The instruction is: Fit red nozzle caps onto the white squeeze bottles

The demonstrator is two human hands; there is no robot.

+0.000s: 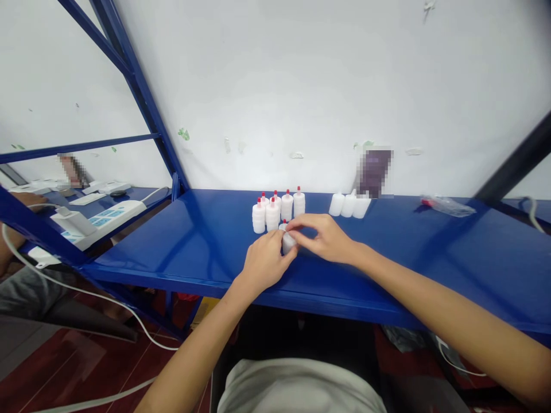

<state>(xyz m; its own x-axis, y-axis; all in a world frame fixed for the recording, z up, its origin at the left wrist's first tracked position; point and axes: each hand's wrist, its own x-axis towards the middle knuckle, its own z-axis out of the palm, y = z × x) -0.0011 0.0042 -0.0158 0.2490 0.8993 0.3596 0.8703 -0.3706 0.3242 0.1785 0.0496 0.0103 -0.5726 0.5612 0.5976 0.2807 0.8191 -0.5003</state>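
Clamps the left hand's thumb and fingers round a white bottle, in from the bench's front edge; pinches at its top with the right hand's thumb and forefinger. Has red-tipped bottles just beyond, three white bottles by the back edge, a clear bag near the back right corner.

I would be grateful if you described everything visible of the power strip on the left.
The power strip is long and white, apparently hard plastic, with blue socket panels along its top. It lies slantwise, sockets up, on the blue surface at the left. A white charger sits on its nearer part, with a thin white cable running off it. A white cord leaves its far end. A blue frame bar partly hides the near end. Whether it is powered cannot be told.
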